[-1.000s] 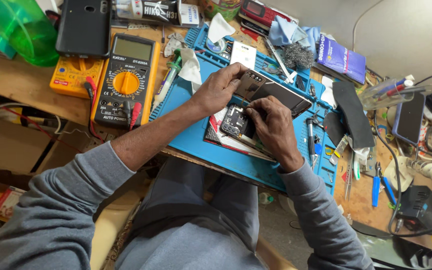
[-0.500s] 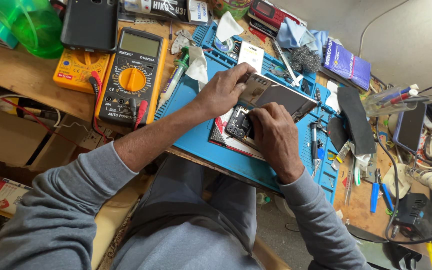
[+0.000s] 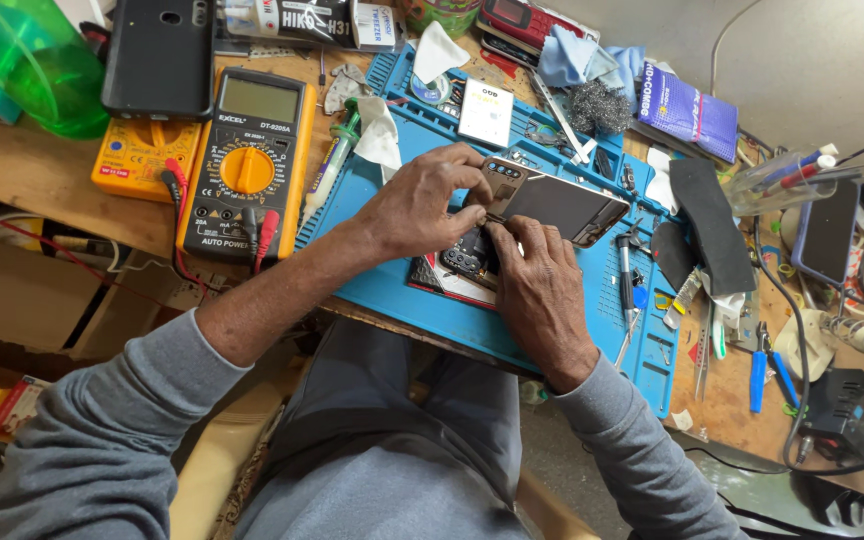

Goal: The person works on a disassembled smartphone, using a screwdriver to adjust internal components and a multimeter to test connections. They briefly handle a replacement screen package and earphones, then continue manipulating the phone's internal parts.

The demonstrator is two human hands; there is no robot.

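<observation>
The person wears a grey long-sleeved top of soft knit cloth. The left sleeve [image 3: 102,430], on the side of the blue work mat [image 3: 392,285] nearer the yellow multimeter, is pushed up the forearm and bunches in thick folds. The right sleeve [image 3: 642,470], below the mat's lower right corner, ends in a ribbed cuff at the wrist. Grey trousers [image 3: 402,440] cover the lap beneath the mat's near edge. Both hands are bare.
</observation>
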